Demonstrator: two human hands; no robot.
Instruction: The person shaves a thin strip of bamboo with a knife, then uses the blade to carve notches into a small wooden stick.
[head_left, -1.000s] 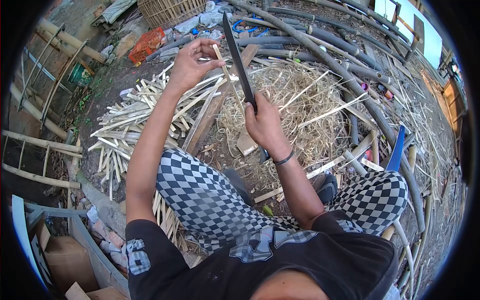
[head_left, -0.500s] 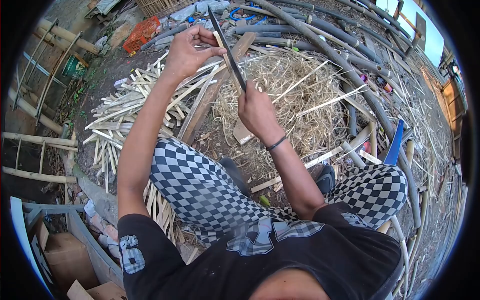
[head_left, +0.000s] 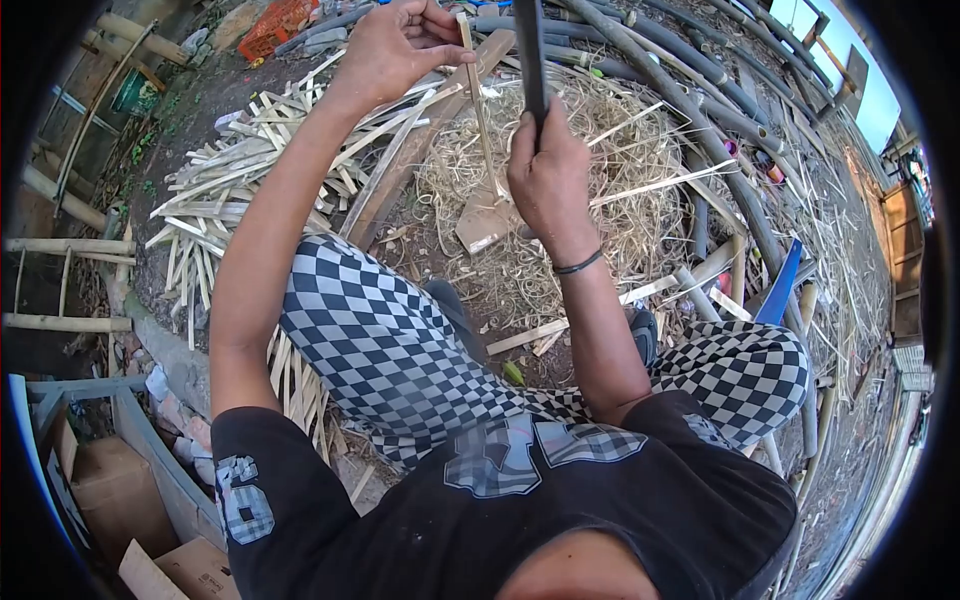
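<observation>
My left hand (head_left: 395, 52) pinches a thin pale bamboo strip (head_left: 480, 105) near its upper end, and the strip hangs down with its lower end by a small wooden block (head_left: 487, 222). A long dark blade (head_left: 531, 50) points upward from my right hand (head_left: 552, 175), whose fingers are wrapped round its lower part. Blade and strip are apart, the blade to the right. Behind them lies a heap of curly shavings (head_left: 630, 145). A wooden plank (head_left: 390, 190) slants past the strip on the left.
Many split strips (head_left: 235, 185) are piled at the left. Dark bamboo poles (head_left: 690, 100) curve across the back and right. A blue blade-like object (head_left: 780, 285) stands beside my right knee. An orange crate (head_left: 275, 28) and a cardboard box (head_left: 120, 490) are farther off.
The blade has moved right and away from the strip, turning more upright. The strip also hangs more upright, its lower end now free of my right hand. The whole view has shifted slightly.
</observation>
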